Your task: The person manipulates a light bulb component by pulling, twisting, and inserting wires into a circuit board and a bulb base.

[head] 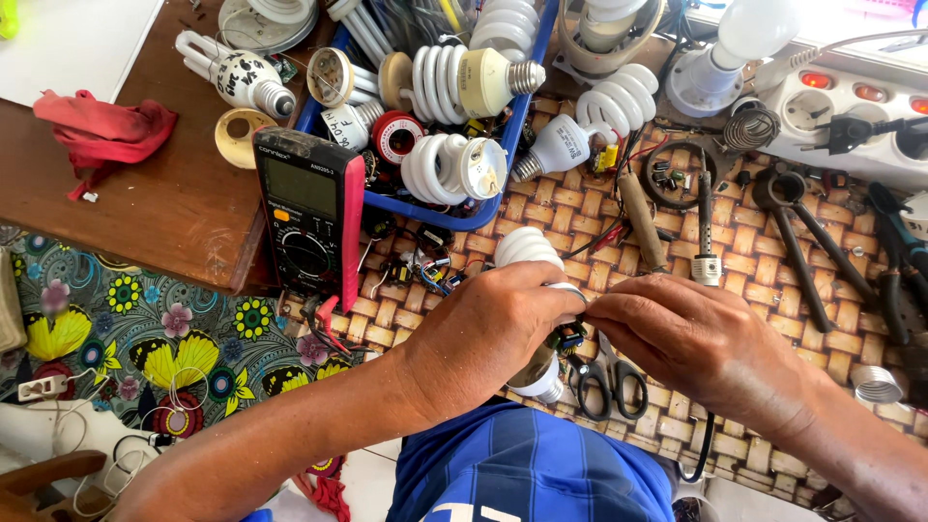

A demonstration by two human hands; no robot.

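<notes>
Bulb in hand: I am holding an opened spiral lamp (530, 253) over the woven mat (754, 290), just in front of my body, its white coil pointing away from me and its lower shell (541, 375) hanging toward me.
Left hand: my left hand (488, 333) is wrapping around the lamp body, its grip closing on it, and is hiding most of it.
Right hand: my right hand (701, 343) is meeting the left at the lamp's open side, fingertips pressing together as if pinching a small part or wire there; I cannot tell which, it is too small.
Step, as I judge it: I am working on the lamp's inner parts, at the seam between coil and shell.
Next move, as I judge it: it is calling for a steady left hold and a fine, gentle right pinch, since thin leads could snap.
Just beside: scissors (609, 382) are lying on the mat under my hands.
Farther out: a soldering iron (706, 227) and pliers (802, 242) are resting to the right, a multimeter (309, 213) to the left.
Behind: a blue tray (440, 208) of spare lamps is sitting on the tabletop (155, 203).
</notes>
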